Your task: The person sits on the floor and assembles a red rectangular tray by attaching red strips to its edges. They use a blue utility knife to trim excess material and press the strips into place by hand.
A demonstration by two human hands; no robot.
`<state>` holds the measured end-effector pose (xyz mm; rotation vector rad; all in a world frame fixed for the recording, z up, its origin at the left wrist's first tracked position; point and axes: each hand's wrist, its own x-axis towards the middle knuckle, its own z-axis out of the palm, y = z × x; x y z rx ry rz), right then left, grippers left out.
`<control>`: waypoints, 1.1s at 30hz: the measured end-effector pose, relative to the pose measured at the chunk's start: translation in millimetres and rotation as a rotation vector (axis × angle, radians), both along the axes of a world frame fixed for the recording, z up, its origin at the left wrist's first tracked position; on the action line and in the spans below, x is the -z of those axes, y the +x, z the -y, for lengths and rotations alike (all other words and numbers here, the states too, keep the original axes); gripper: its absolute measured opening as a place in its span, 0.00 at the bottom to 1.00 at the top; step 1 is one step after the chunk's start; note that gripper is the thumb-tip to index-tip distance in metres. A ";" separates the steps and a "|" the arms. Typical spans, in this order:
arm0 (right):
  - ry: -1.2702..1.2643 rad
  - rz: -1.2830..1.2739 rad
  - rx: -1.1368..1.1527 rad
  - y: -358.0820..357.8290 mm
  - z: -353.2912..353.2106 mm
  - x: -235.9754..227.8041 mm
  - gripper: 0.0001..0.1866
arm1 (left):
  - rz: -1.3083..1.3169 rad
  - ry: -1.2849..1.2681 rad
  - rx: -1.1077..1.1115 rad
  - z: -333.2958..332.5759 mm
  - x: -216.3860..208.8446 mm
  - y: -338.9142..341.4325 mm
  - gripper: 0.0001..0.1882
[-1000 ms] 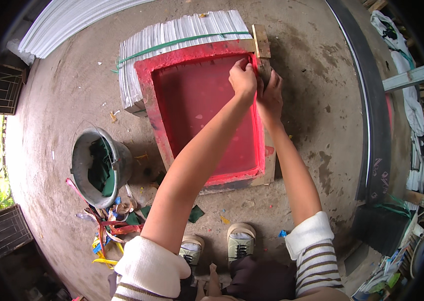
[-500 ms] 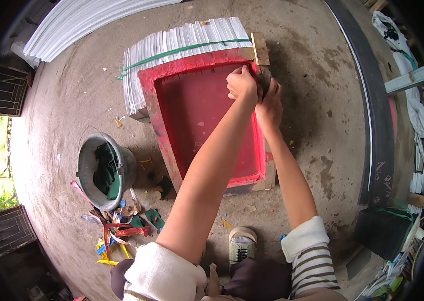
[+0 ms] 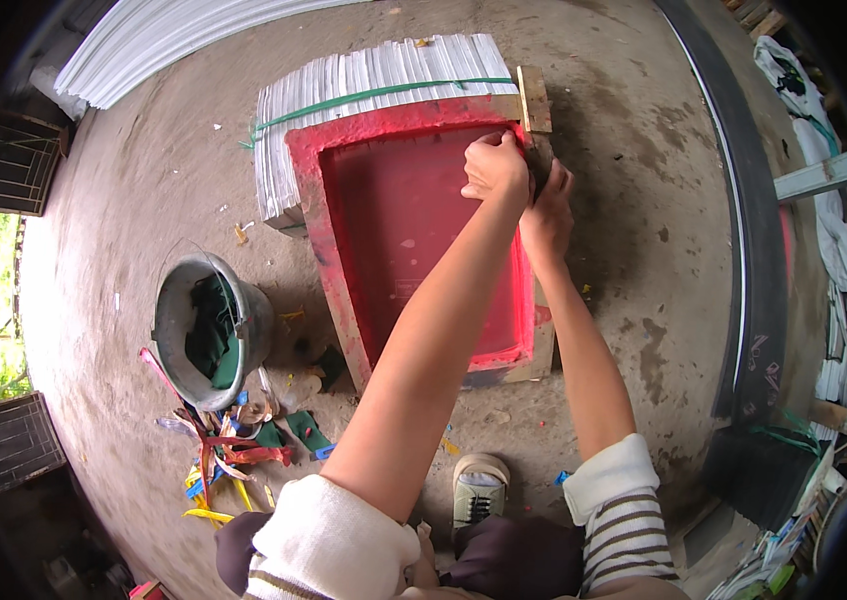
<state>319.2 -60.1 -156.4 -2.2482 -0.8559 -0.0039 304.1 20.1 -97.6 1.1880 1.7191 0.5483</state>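
Left hand (image 3: 496,168) is at the far right corner of the red-smeared wooden frame (image 3: 403,118), over the inner edge. Fingers curled in together; can't tell if they pinch anything. Right hand (image 3: 548,210) is on the outer side of the same corner, fingers bent, tips partly hidden; can't tell if clamped on the dark wood piece (image 3: 540,155) there or just resting against it.

Frame is in the middle, ahead of the person, red mesh (image 3: 383,240) inside it. Stack of white sheets (image 3: 373,75) just past its far edge, green strap (image 3: 383,96) across. Light wood block (image 3: 536,100) by the far right corner.

Risks: both hands work one corner, so uneven push could twist or shift the frame; what supports it is hidden. Left knuckles hang over the mesh, so a slip could dent or smear it. If the red coating is wet, fingers could slide. Grey bucket (image 3: 257,325) near left with loose scraps (image 3: 228,455) beside it: a careless step could snag or skid.
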 end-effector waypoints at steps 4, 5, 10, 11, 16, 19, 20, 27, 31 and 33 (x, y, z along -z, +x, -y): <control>-0.021 0.066 -0.002 -2.2 -0.2 2.4 0.28 | -0.252 0.230 0.078 3.7 9.7 8.5 0.09; -0.024 0.058 -0.006 -2.1 0.3 2.0 0.29 | -0.279 0.270 0.092 4.2 12.1 9.1 0.10; -0.048 0.032 0.004 -3.3 1.2 -3.2 0.30 | -0.254 0.268 0.079 3.1 16.5 10.1 0.10; -0.034 0.052 0.002 -2.7 1.2 -2.0 0.29 | -0.232 0.256 0.079 1.7 16.6 9.7 0.10; -0.041 0.081 0.000 -6.2 -0.7 -6.2 0.27 | 0.073 0.366 -0.036 8.3 33.2 5.3 0.07; -0.039 0.129 -0.001 -2.7 -1.3 -0.3 0.27 | 0.174 0.419 -0.064 12.5 37.7 2.9 0.07; -0.034 0.142 -0.001 -1.2 -0.5 1.6 0.27 | 0.191 0.408 -0.060 14.8 38.3 3.5 0.07; -0.053 0.097 -0.017 -1.3 1.0 0.7 0.30 | 0.160 0.262 -0.086 18.4 22.9 9.0 0.07; -0.042 0.044 -0.039 -4.5 1.1 -4.6 0.30 | 0.239 0.098 -0.221 19.4 15.0 17.0 0.07; -0.025 0.065 -0.046 -3.2 1.9 -3.2 0.30 | 0.309 0.136 -0.284 19.4 19.6 19.4 0.05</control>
